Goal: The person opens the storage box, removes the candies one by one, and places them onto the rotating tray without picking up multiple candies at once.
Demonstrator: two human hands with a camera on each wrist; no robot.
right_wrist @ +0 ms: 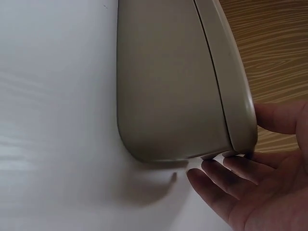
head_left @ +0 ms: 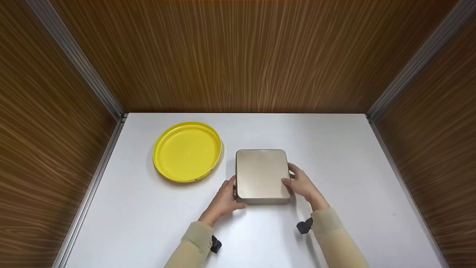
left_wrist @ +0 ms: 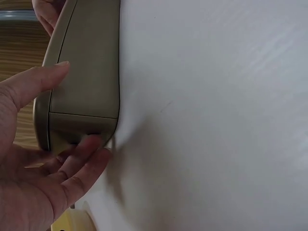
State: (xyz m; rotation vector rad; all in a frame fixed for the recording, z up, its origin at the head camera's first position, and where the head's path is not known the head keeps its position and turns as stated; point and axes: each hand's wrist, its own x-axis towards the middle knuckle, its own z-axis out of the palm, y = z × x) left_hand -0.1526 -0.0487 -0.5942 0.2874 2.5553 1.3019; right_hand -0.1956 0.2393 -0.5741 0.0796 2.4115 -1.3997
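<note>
A closed, flat metal tin point(head_left: 262, 173) with rounded corners lies on the white table. My left hand point(head_left: 224, 201) holds its near left corner, thumb along the front wall and fingers against the left side. In the left wrist view that thumb point(left_wrist: 45, 79) reaches across the seam between lid and base. On the opposite side my right hand point(head_left: 303, 184) grips the tin, its thumb over the lid's right edge. The right wrist view shows the right fingers point(right_wrist: 216, 187) at the tin's side below the lid point(right_wrist: 231, 82).
To the left of the tin lies a round yellow plate-like lid point(head_left: 187, 152) with a raised rim. The white table point(head_left: 334, 149) is enclosed by wood-grain panels point(head_left: 238, 56) at the back and both sides, with metal rails point(head_left: 89, 74) at the corners.
</note>
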